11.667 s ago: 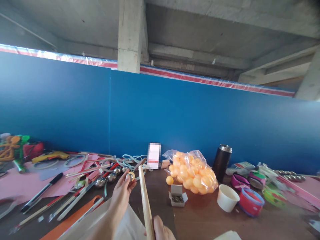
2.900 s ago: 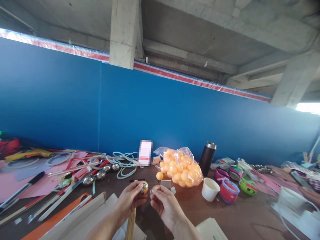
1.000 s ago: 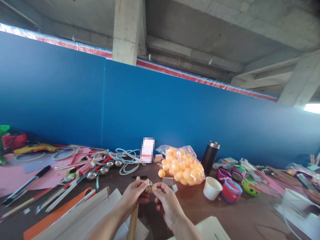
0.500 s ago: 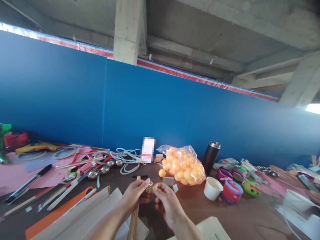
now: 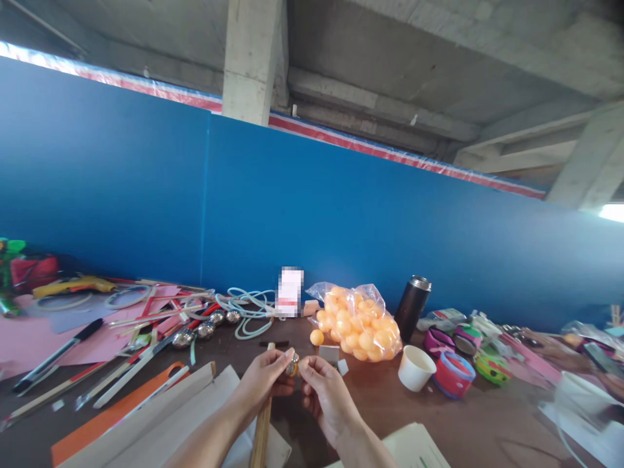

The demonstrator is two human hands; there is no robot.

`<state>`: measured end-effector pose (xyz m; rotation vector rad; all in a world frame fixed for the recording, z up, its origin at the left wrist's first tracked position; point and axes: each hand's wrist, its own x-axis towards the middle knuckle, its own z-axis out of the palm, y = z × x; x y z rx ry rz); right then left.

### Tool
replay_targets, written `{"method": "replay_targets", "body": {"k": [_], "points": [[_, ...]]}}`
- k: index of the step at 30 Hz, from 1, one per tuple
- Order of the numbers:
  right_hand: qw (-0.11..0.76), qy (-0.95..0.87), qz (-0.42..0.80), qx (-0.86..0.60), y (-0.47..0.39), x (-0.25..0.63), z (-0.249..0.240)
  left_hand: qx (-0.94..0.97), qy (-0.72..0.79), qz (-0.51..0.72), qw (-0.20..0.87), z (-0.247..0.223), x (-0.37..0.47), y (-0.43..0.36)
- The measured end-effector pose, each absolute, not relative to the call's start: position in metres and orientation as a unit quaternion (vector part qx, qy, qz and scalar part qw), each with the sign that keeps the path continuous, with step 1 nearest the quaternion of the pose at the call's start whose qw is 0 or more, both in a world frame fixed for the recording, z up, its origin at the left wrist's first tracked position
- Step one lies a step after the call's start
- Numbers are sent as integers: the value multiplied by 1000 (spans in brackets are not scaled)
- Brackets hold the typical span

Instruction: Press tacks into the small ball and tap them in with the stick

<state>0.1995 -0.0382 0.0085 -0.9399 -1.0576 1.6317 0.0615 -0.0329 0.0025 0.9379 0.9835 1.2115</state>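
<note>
My left hand (image 5: 266, 376) pinches a small shiny silver piece with a yellow-orange part (image 5: 292, 365) between thumb and fingers; its exact kind is too small to make out. Close on its right, my right hand (image 5: 324, 396) has thumb and forefinger pressed together at the piece's edge. Whatever those right fingertips grip is hidden. A wooden stick (image 5: 261, 432) runs beneath the left hand, its top end showing above the knuckles. Just behind the hands lie a grey square (image 5: 329, 353) and an orange ball (image 5: 316, 337).
A clear bag of orange balls (image 5: 358, 328), a black flask (image 5: 413, 305) and a white paper cup (image 5: 416, 368) stand to the right, beside colourful rolled bands (image 5: 453, 375). Leftward lie sticks, silver balls (image 5: 206, 330), a marker (image 5: 58, 357) and an orange sheet (image 5: 117, 416). A blue partition (image 5: 312, 214) rises behind.
The view has shifted very slightly. Both hands keep almost the same pose around the small silver piece, and the things on the table stay where they were.
</note>
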Motion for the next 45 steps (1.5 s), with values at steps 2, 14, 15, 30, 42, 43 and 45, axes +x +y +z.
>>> {"method": "replay_targets", "body": {"k": [2,14,15,30,42,43,45], "points": [[470,-434,666,-384,-38,200,8,405,429,526,612,2,62,-33],[469,-446,658,-384,-35,201,4,405,438,538,596,1,63,-32],[469,-447,659,-382,-35,201,3,405,438,538,596,0,63,-32],[480,-450,651,-379,-33,197,1,426,446,523,588,2,62,-34],[484,-437,655,-382,-29,190,-3,446,429,526,582,-2,62,-33],[483,-433,659,-380,-28,190,-4,448,433,526,579,-3,61,-33],[482,-424,665,-381,-28,190,-4,451,444,525,569,-4,61,-32]]}}
